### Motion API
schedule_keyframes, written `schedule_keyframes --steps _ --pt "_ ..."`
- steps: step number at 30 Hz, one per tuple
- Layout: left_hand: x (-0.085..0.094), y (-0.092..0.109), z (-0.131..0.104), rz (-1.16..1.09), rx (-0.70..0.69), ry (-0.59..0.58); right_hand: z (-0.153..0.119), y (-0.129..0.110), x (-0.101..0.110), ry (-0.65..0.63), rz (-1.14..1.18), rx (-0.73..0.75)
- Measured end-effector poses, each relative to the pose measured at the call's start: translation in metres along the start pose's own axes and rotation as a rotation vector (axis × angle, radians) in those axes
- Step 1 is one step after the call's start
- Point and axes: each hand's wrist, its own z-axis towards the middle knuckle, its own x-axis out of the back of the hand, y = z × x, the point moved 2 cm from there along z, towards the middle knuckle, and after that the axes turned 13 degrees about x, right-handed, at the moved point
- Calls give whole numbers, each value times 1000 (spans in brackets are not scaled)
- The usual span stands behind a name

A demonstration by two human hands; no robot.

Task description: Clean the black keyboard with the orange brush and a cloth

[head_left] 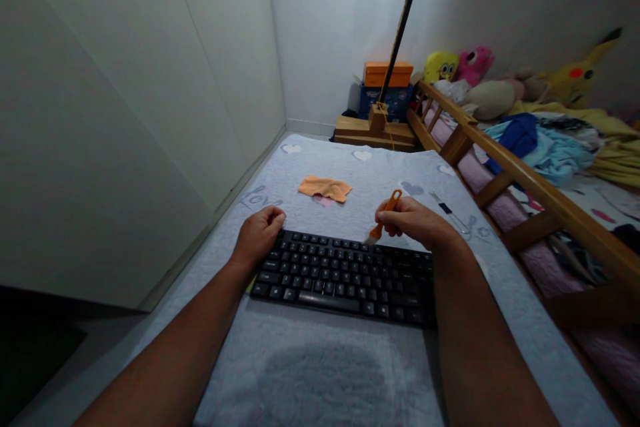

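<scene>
A black keyboard [335,273] lies flat on the cloth-covered surface before me. My left hand [260,230] is closed at its far left corner, thumb and fingers pinching the edge. In my right hand [407,220] is a small orange-handled brush [393,202], gripped between thumb and fingers. The brush's pale bristles point down and touch the top row of keys, or hover just over it. My right forearm hides the keyboard's right end. Beyond the keyboard lies a crumpled orange cloth [325,188]. A wire tool with a black middle [446,209] rests past my right hand.
The light grey cover [320,353] has heart prints. A wooden bed rail [530,177] runs along the right, with plush toys and bedding behind it. White cabinet doors [150,80] stand on the left. A dark pole [403,23] on a wooden base rises at the back beside an orange box [387,73].
</scene>
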Motion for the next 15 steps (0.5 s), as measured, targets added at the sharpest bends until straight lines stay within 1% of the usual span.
schedule_keyframes --steps 3,5,8,11,15 --pt "0 0 0 5 5 1 -3 -5 4 -15 -29 9" --pt "0 0 0 6 15 3 -5 -8 5 13 -40 19" --pt "0 1 0 7 23 1 -5 -11 3 47 2 60" --pt "0 2 0 9 26 0 -1 -9 -3 15 45 66" --pt "0 2 -1 4 27 -4 0 -6 -5 -34 7 16"
